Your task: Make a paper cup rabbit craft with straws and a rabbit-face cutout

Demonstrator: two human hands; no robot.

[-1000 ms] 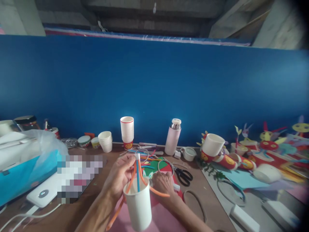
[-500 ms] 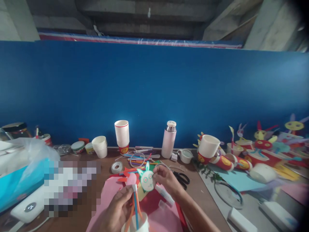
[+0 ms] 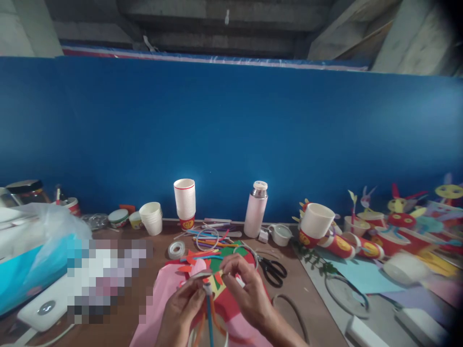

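Two hands are busy low over the pink craft paper (image 3: 161,301)! The left hand (image 3: 180,308) is wrapped closed around a bundle of blue and orange straws (image 3: 209,313), light, bendy stuff, best held at its white band (image 3: 207,288). The right hand (image 3: 248,301) brings its fingertips (image 3: 226,265) together just above; on what, I can't tell. Scissors (image 3: 272,271) lie nearby, and the red cups (image 3: 333,246) carry a yellow emblem (image 3: 343,245), no readable lettering.

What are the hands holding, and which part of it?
The left hand grips the blue and orange strips at their white-wrapped top. The right hand pinches a small paper cutout in its fingers, but which part is hard to tell.
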